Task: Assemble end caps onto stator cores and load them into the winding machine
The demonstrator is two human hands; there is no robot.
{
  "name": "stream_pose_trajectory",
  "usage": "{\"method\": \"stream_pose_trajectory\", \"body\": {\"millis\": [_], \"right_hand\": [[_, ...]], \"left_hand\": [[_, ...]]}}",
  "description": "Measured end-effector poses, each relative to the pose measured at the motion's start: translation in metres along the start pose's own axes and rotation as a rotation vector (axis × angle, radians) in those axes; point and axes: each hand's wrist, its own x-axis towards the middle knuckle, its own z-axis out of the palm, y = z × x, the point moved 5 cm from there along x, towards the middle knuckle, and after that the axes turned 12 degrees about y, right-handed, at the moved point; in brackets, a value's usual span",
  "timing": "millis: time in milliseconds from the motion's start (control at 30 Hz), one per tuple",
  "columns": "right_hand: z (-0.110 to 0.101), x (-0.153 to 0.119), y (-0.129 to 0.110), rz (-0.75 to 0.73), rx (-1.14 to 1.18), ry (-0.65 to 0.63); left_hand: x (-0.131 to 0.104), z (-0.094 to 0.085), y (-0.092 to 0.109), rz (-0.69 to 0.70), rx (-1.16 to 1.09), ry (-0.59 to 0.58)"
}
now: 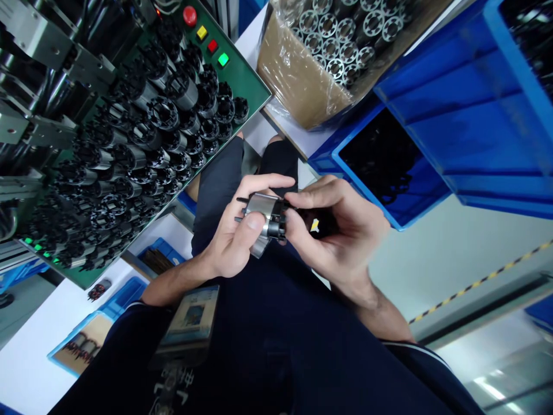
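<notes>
A metal stator core (264, 206) with black plastic ends is held in front of my torso. My left hand (228, 236) is closed round it, the thumb pressing on its silvery side and black prongs sticking out to the left. Below the thumb, another silvery metal piece (260, 248) shows in the same hand, partly hidden. From the right, my right hand (345, 225) pinches a black plastic end piece (279, 222) at the core's right end between thumb and fingers. Whether that piece is fully seated cannot be made out.
On the left, a green machine table (248, 75) bears many stator cores (163, 112) and lit buttons. Bare metal cores (330, 49) fill a plastic-lined cardboard box (298, 80) ahead. Blue bins (380, 210) with black parts stand right. A white bench (38, 323) holds small blue trays.
</notes>
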Motion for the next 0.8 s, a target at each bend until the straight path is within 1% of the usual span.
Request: {"method": "stream_pose_trajectory", "body": {"millis": [67,133,200,233,367,467,533,567,600,667,767,800], "right_hand": [[-0.001,0.004,0.002,0.054,-0.025,-0.046],[-0.004,0.009,0.000,0.005,-0.062,-0.094],[-0.007,0.011,0.000,-0.031,-0.059,-0.153],[-0.009,0.012,0.001,-0.020,-0.046,-0.167],[-0.013,0.010,0.004,0.014,0.003,-0.139],[-0.005,0.004,0.001,-0.011,0.045,-0.149],[0.000,0.002,0.001,-0.027,0.033,-0.106],[0.001,0.001,0.001,-0.042,0.018,-0.076],[0.002,0.001,0.001,-0.060,0.001,-0.059],[0.004,0.001,0.001,-0.103,-0.009,-0.081],[0.002,0.002,0.003,-0.140,-0.010,-0.171],[-0.001,0.003,0.004,-0.139,-0.009,-0.174]], "left_hand": [[0.001,0.001,0.003,0.033,-0.022,-0.053],[0.001,0.002,0.003,0.034,-0.069,-0.088],[0.003,0.000,-0.001,-0.002,-0.122,-0.062],[0.004,-0.001,-0.005,-0.019,-0.152,-0.038],[0.007,-0.006,-0.019,-0.025,-0.207,-0.003],[0.009,-0.008,-0.020,0.062,-0.129,0.022],[0.009,-0.009,-0.018,0.109,-0.075,0.035],[0.009,-0.009,-0.017,0.111,-0.053,0.040],[0.008,-0.009,-0.016,0.102,-0.035,0.054],[0.008,-0.010,-0.016,0.054,-0.019,0.089],[0.007,-0.007,-0.018,-0.093,-0.077,0.110],[0.008,-0.005,-0.018,-0.138,-0.117,0.113]]}}
